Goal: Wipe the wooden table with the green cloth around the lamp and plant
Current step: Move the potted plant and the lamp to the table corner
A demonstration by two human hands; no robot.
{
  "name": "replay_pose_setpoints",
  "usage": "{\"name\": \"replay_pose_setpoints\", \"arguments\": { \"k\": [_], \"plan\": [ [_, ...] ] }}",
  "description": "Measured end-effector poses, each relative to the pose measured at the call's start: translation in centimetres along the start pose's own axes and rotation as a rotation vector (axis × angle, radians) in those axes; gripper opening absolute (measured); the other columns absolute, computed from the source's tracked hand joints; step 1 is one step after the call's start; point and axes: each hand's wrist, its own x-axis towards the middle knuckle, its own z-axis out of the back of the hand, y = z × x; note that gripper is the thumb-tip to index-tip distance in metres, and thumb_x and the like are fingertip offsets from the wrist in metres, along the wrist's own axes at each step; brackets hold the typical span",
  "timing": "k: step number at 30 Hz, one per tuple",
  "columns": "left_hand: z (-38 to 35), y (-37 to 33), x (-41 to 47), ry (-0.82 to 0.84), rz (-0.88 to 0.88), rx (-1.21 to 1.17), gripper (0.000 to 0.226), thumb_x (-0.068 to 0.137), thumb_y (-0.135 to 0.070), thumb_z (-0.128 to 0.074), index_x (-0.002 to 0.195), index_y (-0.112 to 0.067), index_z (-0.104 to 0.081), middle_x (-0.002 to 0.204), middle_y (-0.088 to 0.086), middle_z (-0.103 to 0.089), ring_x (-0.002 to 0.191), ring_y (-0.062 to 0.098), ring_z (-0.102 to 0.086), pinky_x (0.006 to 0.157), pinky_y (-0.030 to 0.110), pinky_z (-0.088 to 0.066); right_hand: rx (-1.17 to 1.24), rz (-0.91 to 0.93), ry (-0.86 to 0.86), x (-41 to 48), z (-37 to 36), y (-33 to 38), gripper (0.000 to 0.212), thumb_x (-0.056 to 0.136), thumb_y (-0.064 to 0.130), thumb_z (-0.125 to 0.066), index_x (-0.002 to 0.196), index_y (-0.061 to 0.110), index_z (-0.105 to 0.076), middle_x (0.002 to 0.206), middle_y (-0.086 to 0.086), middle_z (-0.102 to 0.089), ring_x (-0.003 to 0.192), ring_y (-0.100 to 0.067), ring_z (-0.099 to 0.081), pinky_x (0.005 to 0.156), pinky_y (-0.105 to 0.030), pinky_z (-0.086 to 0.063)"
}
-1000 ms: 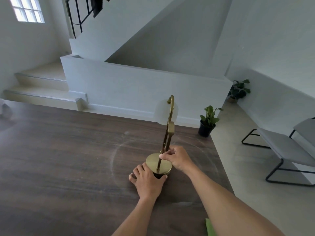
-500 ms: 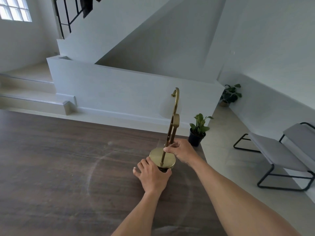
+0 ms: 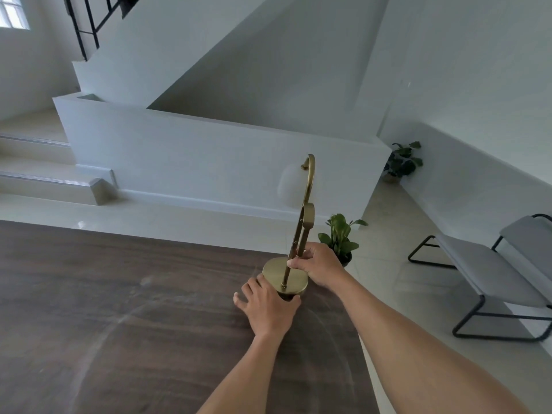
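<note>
A brass lamp (image 3: 285, 279) with a round base, a curved stem and a pale shade stands near the far right corner of the dark wooden table (image 3: 119, 294). My right hand (image 3: 321, 265) grips the lower stem from the right. My left hand (image 3: 267, 307) rests on the table with fingers spread and presses against the near edge of the base, thumb on its right side. A small green plant (image 3: 340, 234) in a black pot sits just behind my right hand at the table corner, its pot partly hidden. The green cloth is out of view.
Faint curved wipe streaks (image 3: 125, 318) mark the tabletop left of the lamp. The table's right edge runs under my right forearm. On the floor to the right stands a grey bench (image 3: 490, 279); a second potted plant (image 3: 401, 162) sits by the low white wall.
Both hands and the lamp have moved toward the table's far right corner, closer to the plant. The green cloth corner seen at the bottom edge a second ago has left the view.
</note>
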Motion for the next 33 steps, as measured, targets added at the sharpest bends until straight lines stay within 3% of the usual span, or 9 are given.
{"name": "replay_pose_setpoints", "arguments": {
  "k": [8,12,17,22,29,33],
  "plan": [
    [-2.5,-1.4,3.8,-0.002,0.007,0.028,0.095,0.067,-0.079,-0.055,0.137,-0.019,-0.036,0.137,0.003,-0.043,0.131,0.025,-0.035,0.115,0.053,-0.017,-0.032,-0.019,-0.008,5.0,0.8,-1.8,0.014,0.082,0.023,-0.077,0.093,0.018,-0.071,0.094,0.003,-0.074,0.092,-0.013,-0.068,0.088,-0.034,-0.054],
    [-3.2,-1.6,4.5,0.007,-0.001,0.034,0.094,0.066,-0.08,-0.054,0.135,-0.019,-0.038,0.134,0.003,-0.045,0.129,0.025,-0.037,0.115,0.053,-0.017,-0.012,-0.04,-0.02,6.0,0.9,-2.3,0.014,0.082,0.022,-0.076,0.094,0.016,-0.071,0.088,0.001,-0.073,0.084,-0.021,-0.069,0.077,-0.038,-0.058],
    [-3.7,-1.7,5.0,0.005,0.002,0.06,0.093,0.065,-0.079,-0.055,0.132,-0.017,-0.04,0.131,0.005,-0.047,0.126,0.027,-0.039,0.113,0.055,-0.018,0.04,-0.045,-0.03,6.3,0.9,-2.6,0.017,0.083,0.018,-0.076,0.097,0.01,-0.07,0.087,-0.005,-0.073,0.067,-0.019,-0.063,0.061,-0.032,-0.053],
    [-4.5,-1.8,5.5,-0.005,-0.003,0.069,0.09,0.066,-0.078,-0.057,0.13,-0.017,-0.042,0.131,0.005,-0.048,0.127,0.026,-0.039,0.113,0.056,-0.017,0.056,-0.068,0.019,5.6,0.1,-3.0,0.016,0.089,0.02,-0.07,0.103,0.015,-0.066,0.086,-0.001,-0.069,0.05,-0.012,-0.062,0.052,-0.027,-0.056],
    [-4.7,-2.0,5.6,0.014,-0.015,0.096,0.091,0.068,-0.076,-0.057,0.132,-0.014,-0.039,0.131,0.006,-0.044,0.127,0.027,-0.036,0.113,0.057,-0.017,0.057,-0.085,-0.014,4.8,-0.2,-3.0,0.012,0.093,0.022,-0.065,0.104,0.019,-0.063,0.096,0.004,-0.066,0.051,-0.012,-0.063,0.039,-0.015,-0.041],
    [-3.8,-1.6,5.6,0.086,-0.044,0.126,0.093,0.07,-0.074,-0.059,0.137,-0.014,-0.034,0.137,0.008,-0.041,0.132,0.029,-0.033,0.113,0.06,-0.015,0.083,-0.098,-0.05,3.9,-0.6,-3.1,0.015,0.094,0.025,-0.063,0.109,0.023,-0.06,0.104,0.005,-0.065,0.058,-0.014,-0.067,0.04,-0.016,-0.042]
  ]
}}
